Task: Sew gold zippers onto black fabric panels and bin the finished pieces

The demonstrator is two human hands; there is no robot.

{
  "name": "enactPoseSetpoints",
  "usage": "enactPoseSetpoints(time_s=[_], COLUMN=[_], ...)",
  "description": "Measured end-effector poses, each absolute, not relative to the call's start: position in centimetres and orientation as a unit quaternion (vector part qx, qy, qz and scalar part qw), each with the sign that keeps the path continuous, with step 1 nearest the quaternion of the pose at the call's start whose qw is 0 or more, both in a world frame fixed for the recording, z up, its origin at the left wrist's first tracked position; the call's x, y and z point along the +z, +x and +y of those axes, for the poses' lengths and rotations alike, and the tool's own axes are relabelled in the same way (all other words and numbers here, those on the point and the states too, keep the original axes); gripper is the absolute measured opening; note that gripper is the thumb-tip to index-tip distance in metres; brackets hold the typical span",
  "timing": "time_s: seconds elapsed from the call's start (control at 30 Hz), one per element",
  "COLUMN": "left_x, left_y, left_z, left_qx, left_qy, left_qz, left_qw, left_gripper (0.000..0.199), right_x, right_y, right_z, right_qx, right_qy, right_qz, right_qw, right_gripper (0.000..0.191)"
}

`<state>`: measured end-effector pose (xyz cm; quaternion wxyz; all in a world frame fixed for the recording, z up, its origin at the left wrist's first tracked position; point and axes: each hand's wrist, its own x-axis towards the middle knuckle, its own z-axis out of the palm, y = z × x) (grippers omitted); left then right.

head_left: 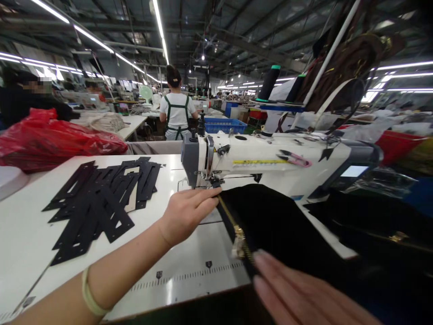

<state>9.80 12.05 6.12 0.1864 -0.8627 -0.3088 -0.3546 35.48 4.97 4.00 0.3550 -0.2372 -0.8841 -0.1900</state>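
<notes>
A black fabric piece [270, 216] with a gold-toothed zipper [230, 214] along its left edge lies on the sewing machine bed. Its far end reaches the presser foot [215, 183]. My left hand [184, 212] rests with fingers stretched out, their tips at the zipper edge right by the foot. Nearer to me, my right hand [294, 289] lies over the fabric's edge with fingers extended, a little blurred; its thumb is hidden. Between the hands sits the gold zipper pull [238, 239]. The white sewing machine [264, 158] stands just behind the fabric.
Dark slotted strips [98, 198] are heaped on the white tabletop [162, 176] at left. A red plastic bag [57, 135] lies beyond them. More black fabric with a zipper [379, 225] is at right. Pink-handled thread snips [294, 158] rest on the machine. A person [177, 106] stands ahead.
</notes>
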Motion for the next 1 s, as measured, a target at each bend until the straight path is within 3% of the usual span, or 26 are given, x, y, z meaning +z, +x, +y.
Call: enactPoseSetpoints(time_s=[0.13,0.27,0.33,0.4,0.47,0.63,0.83,0.93,1.0], left_x=[2.8,1.5,1.8,2.4,2.7,2.5,2.5,2.8,3.0], left_y=[7.5,7.7,8.4,9.1,9.5,9.1,8.9,9.1,9.2], left_z=[9.8,7.5,7.0,7.0,7.5,9.2,10.0,9.9,9.9], left_qx=[-0.189,-0.164,-0.149,-0.116,-0.085,-0.031,-0.025,-0.001,0.008], left_qy=[-0.899,-0.877,-0.861,-0.859,-0.862,-0.868,-0.865,-0.863,-0.862], left_qz=[-0.356,-0.439,-0.483,-0.498,-0.500,-0.494,-0.500,-0.502,-0.503], left_qw=[0.169,0.107,0.054,0.004,-0.022,-0.038,-0.036,-0.049,-0.058], left_gripper=[0.022,0.029,0.055,0.084,0.095,0.104,0.104,0.104,0.104], right_x=[0.2,1.4,2.1,2.1,1.6,0.7,0.3,0.6,0.9], right_y=[29.5,29.7,30.9,31.9,32.5,32.6,31.6,30.7,29.8], right_z=[4.4,7.2,9.9,13.0,15.6,18.6,18.4,17.3,16.1], right_qx=[-0.190,-0.087,-0.092,-0.083,-0.027,0.029,-0.058,-0.102,-0.126], right_qy=[-0.194,-0.240,-0.331,-0.484,-0.568,-0.585,-0.611,-0.597,-0.536], right_qz=[-0.899,-0.913,-0.883,-0.830,-0.798,-0.792,-0.779,-0.789,-0.825], right_qw=[0.344,0.318,0.320,0.265,0.199,0.171,0.131,0.108,0.130], right_gripper=[0.037,0.030,0.030,0.038,0.047,0.040,0.018,0.019,0.029])
